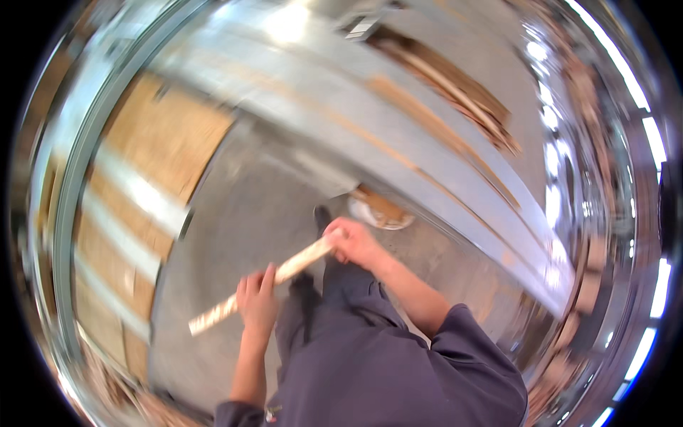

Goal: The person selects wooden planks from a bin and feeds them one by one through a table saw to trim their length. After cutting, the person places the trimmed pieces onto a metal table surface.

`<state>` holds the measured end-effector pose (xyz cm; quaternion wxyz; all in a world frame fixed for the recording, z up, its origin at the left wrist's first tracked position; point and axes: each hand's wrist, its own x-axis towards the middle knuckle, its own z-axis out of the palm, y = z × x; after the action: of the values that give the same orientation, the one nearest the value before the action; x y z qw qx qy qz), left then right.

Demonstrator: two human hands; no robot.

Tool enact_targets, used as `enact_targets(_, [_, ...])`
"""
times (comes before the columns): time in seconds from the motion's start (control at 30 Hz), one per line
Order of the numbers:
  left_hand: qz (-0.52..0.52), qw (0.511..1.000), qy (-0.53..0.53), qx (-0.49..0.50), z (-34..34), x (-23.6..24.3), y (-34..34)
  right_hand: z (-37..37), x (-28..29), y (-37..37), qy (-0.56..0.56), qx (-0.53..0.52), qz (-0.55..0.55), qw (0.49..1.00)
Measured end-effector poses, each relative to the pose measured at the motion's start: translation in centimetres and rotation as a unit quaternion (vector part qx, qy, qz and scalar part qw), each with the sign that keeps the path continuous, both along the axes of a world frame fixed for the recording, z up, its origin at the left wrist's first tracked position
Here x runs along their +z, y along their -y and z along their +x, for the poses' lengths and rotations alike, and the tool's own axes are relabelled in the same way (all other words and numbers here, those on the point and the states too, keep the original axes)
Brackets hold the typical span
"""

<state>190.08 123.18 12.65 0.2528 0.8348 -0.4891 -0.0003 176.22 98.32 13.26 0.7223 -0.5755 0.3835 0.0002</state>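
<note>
A pale wooden strip slants across in front of my body, its lower end off to the left and its upper end near the middle. My left hand is closed round it partway along, with a short length sticking out past the fingers. At the other end my right hand grips the strip, the fingers wrapped over it. The picture is smeared by motion, so the wood's finer detail does not show.
Ahead and to the right runs a long grey table with thin wooden strips on it. A white bucket stands by its near edge. To my left is a rack with plywood panels and metal bars. Concrete floor lies between.
</note>
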Motion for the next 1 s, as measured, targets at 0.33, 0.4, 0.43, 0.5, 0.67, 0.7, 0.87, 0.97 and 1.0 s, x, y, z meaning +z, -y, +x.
enact_targets(0.33, [0.052,0.951,0.015,-0.305,-9.4,-1.2,0.2,-27.2,3.1,-6.5,-0.169,0.164,-0.51,0.828])
enact_targets(0.4, [0.094,0.925,0.001,-0.369,-13.7,-0.8,2.2,-31.4,1.6,-10.3,-0.188,0.183,-0.472,0.842])
enact_targets(0.43, [0.107,0.912,0.004,-0.395,-15.5,-0.9,2.9,-33.8,-0.4,-12.2,-0.199,0.137,-0.484,0.841])
enact_targets(0.5, [0.082,0.885,0.021,-0.457,-21.1,-0.4,5.0,-40.3,-3.9,-15.5,-0.203,0.05,-0.509,0.835])
enact_targets(0.67, [-0.097,0.809,0.062,-0.576,-40.6,2.4,9.9,-58.3,-5.4,-23.1,-0.297,-0.151,-0.346,0.877])
enact_targets(0.7, [-0.123,0.803,0.072,-0.578,-45.0,3.2,10.1,-62.0,-6.0,-24.6,-0.307,-0.193,-0.27,0.892])
enact_targets(0.87, [0.035,0.844,-0.218,-0.49,-61.0,-3.9,13.8,-77.6,-11.2,-28.4,-0.246,-0.555,-0.194,0.771])
enact_targets(0.97, [0.148,0.792,-0.555,-0.209,-70.5,-6.2,19.2,-85.6,-11.9,-26.1,-0.104,-0.719,-0.095,0.68])
enact_targets(1.0, [0.147,0.726,-0.655,-0.15,-71.0,-8.5,23.1,-87.4,-11.7,-24.6,-0.047,-0.758,-0.039,0.65])
